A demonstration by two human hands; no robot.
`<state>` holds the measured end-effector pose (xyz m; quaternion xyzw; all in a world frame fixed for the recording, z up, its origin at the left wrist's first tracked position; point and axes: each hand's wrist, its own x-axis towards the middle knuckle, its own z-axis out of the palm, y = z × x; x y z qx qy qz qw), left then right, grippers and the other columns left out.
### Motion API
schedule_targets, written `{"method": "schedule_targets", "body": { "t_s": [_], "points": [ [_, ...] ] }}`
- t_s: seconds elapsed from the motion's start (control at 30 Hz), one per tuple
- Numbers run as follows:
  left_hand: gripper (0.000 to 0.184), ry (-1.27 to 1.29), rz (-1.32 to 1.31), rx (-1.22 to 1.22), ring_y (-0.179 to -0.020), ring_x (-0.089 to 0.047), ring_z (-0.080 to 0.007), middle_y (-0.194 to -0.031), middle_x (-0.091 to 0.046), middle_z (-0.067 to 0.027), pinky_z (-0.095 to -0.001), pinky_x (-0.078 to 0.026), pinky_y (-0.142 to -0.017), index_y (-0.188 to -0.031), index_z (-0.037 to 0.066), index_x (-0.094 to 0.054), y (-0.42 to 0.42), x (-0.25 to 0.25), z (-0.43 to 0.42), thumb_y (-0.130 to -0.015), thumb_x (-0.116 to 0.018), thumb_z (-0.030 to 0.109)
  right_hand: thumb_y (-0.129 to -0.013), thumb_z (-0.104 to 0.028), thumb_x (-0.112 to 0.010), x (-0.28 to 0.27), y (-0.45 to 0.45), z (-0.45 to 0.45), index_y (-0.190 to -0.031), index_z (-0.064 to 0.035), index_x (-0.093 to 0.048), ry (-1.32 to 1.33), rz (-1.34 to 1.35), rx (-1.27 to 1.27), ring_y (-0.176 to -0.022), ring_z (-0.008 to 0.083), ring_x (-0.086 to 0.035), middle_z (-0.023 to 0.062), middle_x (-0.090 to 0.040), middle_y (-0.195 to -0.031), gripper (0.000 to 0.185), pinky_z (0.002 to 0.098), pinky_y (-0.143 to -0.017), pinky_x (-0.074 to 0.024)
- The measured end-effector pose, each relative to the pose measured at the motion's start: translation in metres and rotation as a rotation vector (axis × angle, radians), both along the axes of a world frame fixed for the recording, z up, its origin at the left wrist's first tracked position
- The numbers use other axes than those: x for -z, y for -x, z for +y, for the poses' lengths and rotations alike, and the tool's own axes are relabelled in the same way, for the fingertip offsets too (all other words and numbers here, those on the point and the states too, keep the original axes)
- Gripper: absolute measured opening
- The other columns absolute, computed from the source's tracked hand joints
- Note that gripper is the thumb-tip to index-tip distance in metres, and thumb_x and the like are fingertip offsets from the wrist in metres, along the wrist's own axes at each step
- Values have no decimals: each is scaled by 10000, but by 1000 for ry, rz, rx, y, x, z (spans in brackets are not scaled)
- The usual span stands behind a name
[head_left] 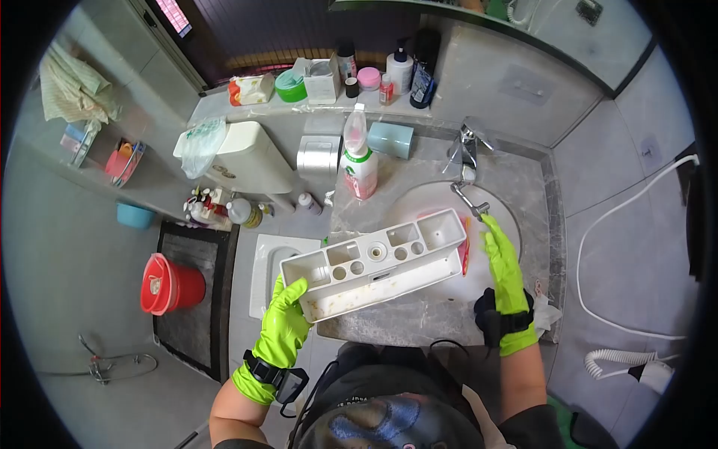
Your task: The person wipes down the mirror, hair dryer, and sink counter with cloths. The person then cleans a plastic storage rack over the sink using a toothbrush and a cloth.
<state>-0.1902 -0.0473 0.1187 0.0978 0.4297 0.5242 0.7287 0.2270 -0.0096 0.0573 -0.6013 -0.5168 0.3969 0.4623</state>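
Note:
My left hand (288,318), in a bright green rubber glove, is closed on the left end of a white plastic toothbrush holder (364,258). The holder is tilted over the counter's front and the sink's left part. It has square compartments, round holes and a long tray with brownish stains. In the same kind of glove, my right hand (505,262) has its fingers stretched out near the faucet's swivel spout (471,200); whether they touch it I cannot tell. Something pink and orange (466,251) shows in the sink (501,206), partly hidden by the holder.
On the grey marble counter (419,314) stand a pink-and-white spray bottle (359,168) and a light blue cup (390,140) on its side. The chrome faucet (467,146) rises behind the sink. Toiletries line the ledge (329,107). A red bucket (172,284) is far left.

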Motion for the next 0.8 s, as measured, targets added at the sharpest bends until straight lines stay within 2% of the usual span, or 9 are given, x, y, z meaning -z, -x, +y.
{"method": "schedule_targets", "body": {
  "t_s": [0.07, 0.17, 0.2, 0.3, 0.47, 0.53, 0.63, 0.7, 0.8],
  "points": [
    [571, -45, -4, -3, -1229, -577, -294, -1367, -551, -113, -520, -513, -1019, -1459, 125, -420, -3, 4, -6, -930, -633, 81, -1069, -387, -485, 0, 18, -17, -1500, -36, -436, 79, 252, 23, -1282, 200, -543, 134, -521, -1457, 557, 333, -1045, -453],
    [704, -145, 70, 3, -1254, -562, -302, -1409, -526, -124, -510, -500, -1032, -1530, 133, -354, -4, 14, -15, -899, -663, 88, -1079, -466, -409, 16, 31, -33, -1505, -57, -435, 189, 411, 36, -1229, 239, -571, 132, -571, -1393, 591, 370, -1046, -454],
    [740, -150, 96, 5, -1264, -555, -307, -1417, -520, -129, -507, -492, -1038, -1544, 134, -335, -6, 14, -17, -888, -675, 97, -1087, -470, -374, 12, 30, -38, -1501, -43, -438, 242, 412, -31, -1214, 227, -582, 125, -574, -1388, 598, 356, -1039, -456],
    [824, -173, 147, 17, -1292, -534, -321, -1439, -501, -141, -499, -464, -1062, -1574, 134, -294, -12, 8, -23, -859, -704, 122, -1098, -413, -385, 5, 36, -65, -1499, -4, -410, 80, 222, -41, -1180, 168, -575, 87, -590, -1333, 573, 322, -1019, -445],
    [854, -244, 143, 34, -1328, -498, -329, -1462, -478, -144, -506, -413, -1106, -1580, 127, -283, -18, -5, -30, -847, -720, 157, -1102, -387, -394, -31, 40, -74, -1452, 15, -459, 116, 110, 125, -1163, 169, -573, 93, -590, -1325, 537, 314, -1015, -438],
    [861, -200, 123, 26, -1332, -493, -328, -1467, -473, -142, -507, -407, -1110, -1583, 126, -277, -19, -11, -31, -846, -721, 162, -1100, -369, -411, 4, 17, -87, -1427, 20, -474, 69, 160, 189, -1186, 172, -570, 98, -600, -1307, 513, 322, -1027, -443],
    [866, -197, 121, 41, -1343, -482, -323, -1474, -468, -139, -505, -391, -1121, -1584, 124, -274, -24, -24, -32, -847, -726, 176, -1099, -361, -421, -5, 18, -87, -1402, 23, -492, -67, 261, 210, -1178, 175, -580, 103, -615, -1281, 495, 328, -1029, -454],
    [873, -209, 129, 62, -1355, -468, -320, -1481, -460, -137, -503, -374, -1132, -1584, 124, -274, -28, -29, -31, -844, -733, 189, -1098, -358, -422, -43, 34, -81, -1389, 24, -503, -98, 330, 189, -1145, 176, -594, 107, -619, -1274, 487, 328, -1020, -462],
    [892, -202, 152, 92, -1377, -441, -315, -1497, -442, -134, -496, -347, -1148, -1585, 125, -271, -31, -34, -30, -835, -746, 210, -1094, -356, -435, -35, 1, -86, -1398, 20, -498, -68, 306, 92, -1153, 177, -591, 120, -606, -1313, 488, 323, -1027, -453]
  ]
}}
